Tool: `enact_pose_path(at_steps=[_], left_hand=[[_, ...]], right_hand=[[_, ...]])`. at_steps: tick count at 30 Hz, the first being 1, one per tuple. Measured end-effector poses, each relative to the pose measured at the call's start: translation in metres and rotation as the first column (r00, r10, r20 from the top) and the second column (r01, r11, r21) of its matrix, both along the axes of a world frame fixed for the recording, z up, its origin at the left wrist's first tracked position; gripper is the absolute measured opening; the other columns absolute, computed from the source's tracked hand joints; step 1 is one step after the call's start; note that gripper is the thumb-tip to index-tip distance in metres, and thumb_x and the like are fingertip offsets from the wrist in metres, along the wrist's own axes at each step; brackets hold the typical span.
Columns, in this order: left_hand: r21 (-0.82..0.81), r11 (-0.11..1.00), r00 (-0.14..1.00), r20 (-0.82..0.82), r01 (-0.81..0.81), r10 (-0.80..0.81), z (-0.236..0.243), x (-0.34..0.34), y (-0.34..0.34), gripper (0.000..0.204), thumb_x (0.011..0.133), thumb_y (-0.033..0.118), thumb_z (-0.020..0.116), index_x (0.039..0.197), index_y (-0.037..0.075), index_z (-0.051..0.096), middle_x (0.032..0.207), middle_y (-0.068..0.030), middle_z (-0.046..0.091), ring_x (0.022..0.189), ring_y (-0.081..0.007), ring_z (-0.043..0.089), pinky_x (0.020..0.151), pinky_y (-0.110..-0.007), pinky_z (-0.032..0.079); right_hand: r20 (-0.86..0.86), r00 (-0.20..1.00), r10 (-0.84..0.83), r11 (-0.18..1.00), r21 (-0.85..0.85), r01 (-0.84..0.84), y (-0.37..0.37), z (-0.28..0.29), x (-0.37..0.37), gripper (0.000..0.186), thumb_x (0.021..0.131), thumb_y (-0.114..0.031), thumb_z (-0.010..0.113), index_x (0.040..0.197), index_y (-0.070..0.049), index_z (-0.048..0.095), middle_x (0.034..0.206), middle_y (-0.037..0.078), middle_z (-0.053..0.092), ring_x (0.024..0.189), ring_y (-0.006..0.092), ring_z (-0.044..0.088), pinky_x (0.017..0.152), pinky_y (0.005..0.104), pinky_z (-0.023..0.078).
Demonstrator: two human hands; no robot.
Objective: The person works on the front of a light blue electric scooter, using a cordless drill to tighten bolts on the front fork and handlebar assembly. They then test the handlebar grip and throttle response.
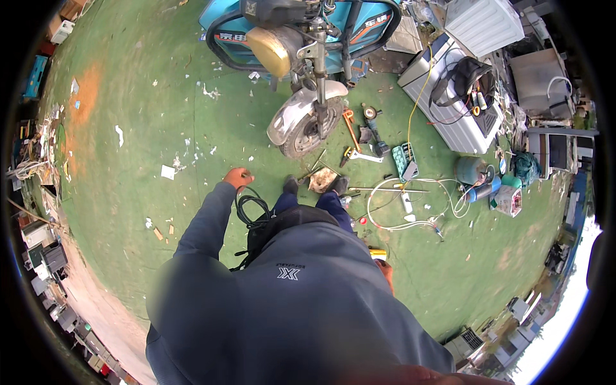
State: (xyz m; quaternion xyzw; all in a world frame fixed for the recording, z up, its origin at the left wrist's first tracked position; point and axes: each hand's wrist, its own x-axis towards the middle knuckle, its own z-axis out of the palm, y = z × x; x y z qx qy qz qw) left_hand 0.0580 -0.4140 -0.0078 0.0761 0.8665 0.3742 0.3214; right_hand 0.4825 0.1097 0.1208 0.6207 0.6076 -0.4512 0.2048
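Observation:
My left hand (pixel 239 177) hangs at the left with curled fingers, just above a loop of black cord (pixel 252 208) beside my body; whether it holds the cord is unclear. My right hand (pixel 385 273), low at my right side and partly hidden by my jacket, grips a yellow object (pixel 378 255). Between my feet lies a stained, pale item (pixel 322 181). Ahead stands a blue vehicle (pixel 359 45) with a dirty front wheel (pixel 303 135). Right of the wheel lie an orange tool (pixel 351 128), a power tool (pixel 378 141), a large wrench (pixel 367 157) and a teal socket case (pixel 403 162).
A white appliance (pixel 436 102) with a black bag (pixel 462 80) lies at the right. Pale hoses (pixel 385 224), a power strip (pixel 407 203) and gas cylinders (pixel 468 170) lie right of me. Scraps lie on the green ground (pixel 141 192); junk lines the edges.

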Motion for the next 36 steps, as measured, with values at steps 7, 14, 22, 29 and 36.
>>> enact_pose_path(at_steps=[7, 14, 22, 29, 36], left_hand=[[-0.361, 0.800, 0.726, 0.349, -0.479, 0.593, -0.020, 0.130, -0.068, 0.033, 0.088, 0.031, 0.069, 0.093, -0.002, 0.073, 0.074, -0.0115, 0.068, 0.065, -0.0214, 0.067, 0.054, -0.039, 0.054], [-0.239, 0.607, 0.510, 0.361, -0.758, 0.780, -0.009, 0.143, -0.082, 0.035, 0.089, 0.028, 0.070, 0.102, -0.004, 0.072, 0.081, -0.0121, 0.071, 0.070, -0.0208, 0.068, 0.057, -0.036, 0.054], [-0.007, 0.794, 0.773, 0.226, -0.607, 0.593, 0.104, -0.030, 0.089, 0.032, 0.092, 0.028, 0.069, 0.109, 0.001, 0.070, 0.080, -0.0038, 0.069, 0.068, -0.0129, 0.063, 0.056, -0.030, 0.048], [0.247, 0.640, 0.671, 0.444, -0.728, 0.593, 0.111, -0.183, 0.297, 0.027, 0.099, 0.033, 0.062, 0.113, 0.010, 0.064, 0.097, -0.0037, 0.071, 0.085, -0.0197, 0.069, 0.075, -0.041, 0.054], [0.292, 0.108, 0.298, 0.752, -0.950, 0.587, 0.058, -0.248, 0.360, 0.027, 0.101, 0.035, 0.054, 0.106, 0.009, 0.062, 0.099, -0.0043, 0.069, 0.104, -0.0296, 0.064, 0.093, -0.047, 0.049]], right_hand=[[-0.048, 0.999, -0.020, 1.000, 0.006, 0.021, 0.002, 0.018, -0.018, 0.023, 0.097, -0.019, 0.062, 0.112, -0.002, 0.063, 0.089, 0.009, 0.071, 0.070, 0.0206, 0.070, 0.058, 0.0357, 0.055], [-0.083, 0.996, 0.032, 0.989, -0.141, -0.044, 0.026, -0.009, -0.044, 0.020, 0.096, -0.018, 0.061, 0.108, -0.002, 0.063, 0.085, 0.008, 0.069, 0.068, 0.0190, 0.068, 0.055, 0.0341, 0.053], [-0.108, 0.993, -0.050, 0.990, -0.134, 0.036, 0.079, -0.003, -0.058, 0.025, 0.095, -0.019, 0.061, 0.112, -0.001, 0.063, 0.088, 0.009, 0.070, 0.070, 0.0193, 0.070, 0.053, 0.0327, 0.054], [-0.008, 0.985, -0.173, 0.980, -0.100, 0.171, 0.106, 0.044, -0.031, 0.027, 0.093, -0.020, 0.063, 0.109, 0.002, 0.067, 0.089, 0.009, 0.071, 0.071, 0.0184, 0.069, 0.061, 0.0341, 0.055], [0.095, 0.953, -0.287, 0.952, -0.084, 0.295, 0.146, 0.037, 0.040, 0.022, 0.094, -0.020, 0.062, 0.110, -0.005, 0.063, 0.081, 0.005, 0.065, 0.062, 0.0184, 0.066, 0.049, 0.0330, 0.051]])
